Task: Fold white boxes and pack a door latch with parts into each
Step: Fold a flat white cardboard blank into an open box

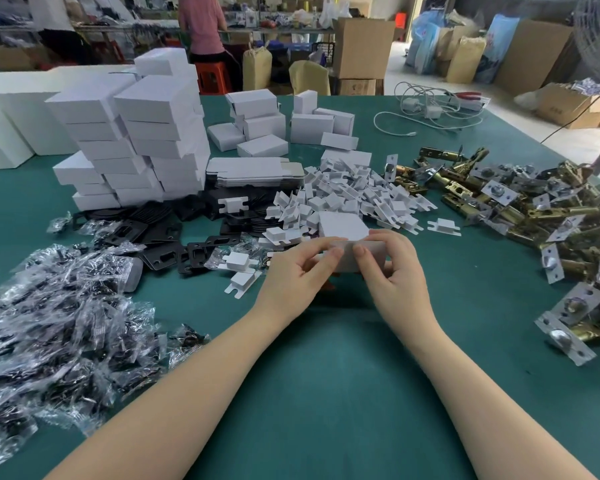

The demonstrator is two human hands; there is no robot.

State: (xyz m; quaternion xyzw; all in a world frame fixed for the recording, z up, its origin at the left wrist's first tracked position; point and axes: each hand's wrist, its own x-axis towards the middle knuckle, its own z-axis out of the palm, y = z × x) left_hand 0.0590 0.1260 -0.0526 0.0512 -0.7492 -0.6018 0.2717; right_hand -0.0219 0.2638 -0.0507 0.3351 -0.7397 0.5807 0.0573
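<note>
Head view: left hand (297,268) and right hand (394,268) pinch a white box (347,242) mid-fold at near centre; uneven thumb pressure risks creasing its flap.

My left hand (297,271) and right hand (392,268) are bare — no gloves, rings or watch; forearms uncovered, no sleeve visible — fingernails short, unpainted.
</note>
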